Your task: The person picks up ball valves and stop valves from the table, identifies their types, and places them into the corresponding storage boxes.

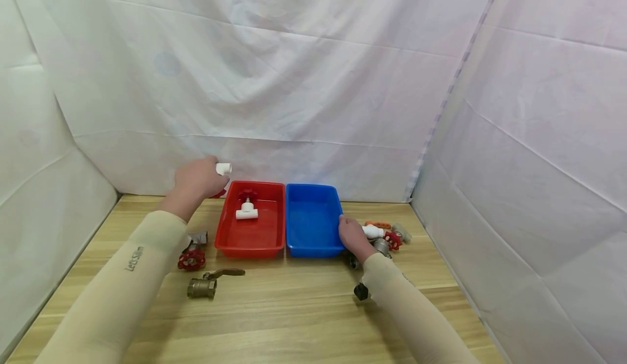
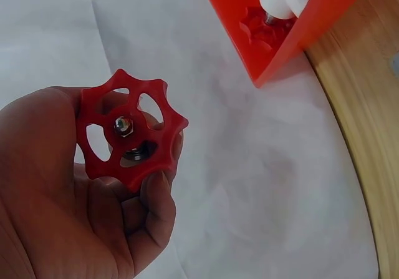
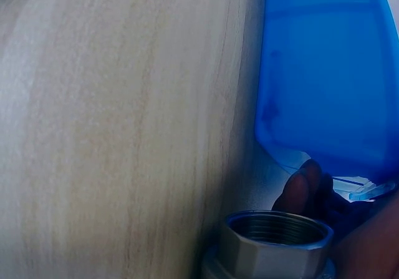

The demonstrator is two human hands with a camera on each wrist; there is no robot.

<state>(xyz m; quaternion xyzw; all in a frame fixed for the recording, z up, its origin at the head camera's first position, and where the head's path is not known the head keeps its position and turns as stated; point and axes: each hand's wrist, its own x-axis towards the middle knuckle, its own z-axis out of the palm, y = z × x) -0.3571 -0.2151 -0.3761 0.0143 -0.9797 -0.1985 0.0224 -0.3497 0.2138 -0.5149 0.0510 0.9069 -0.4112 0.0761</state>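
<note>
My left hand [image 1: 201,178] is raised beyond the red tray's far left corner. It grips a valve with a white pipe body [image 1: 223,168] and a red handwheel [image 2: 132,129]; fingers and thumb curl round it. Another white valve [image 1: 247,211] with a red handwheel lies inside the red tray [image 1: 251,253]. My right hand [image 1: 355,237] is at the right side of the blue tray [image 1: 315,252], its fingers pinching the rim. Close by that hand stands a metal valve with a threaded opening [image 3: 277,229]; the sleeve hides part of the pile there.
Left on the wooden table [image 1: 274,320] lie a brass lever valve [image 1: 202,288] and a valve with a red wheel [image 1: 191,258]. Past the right hand are a white valve with a red wheel [image 1: 393,240], an orange handle [image 1: 379,224] and a black knob [image 1: 361,291]. White cloth [image 1: 313,81] surrounds the table.
</note>
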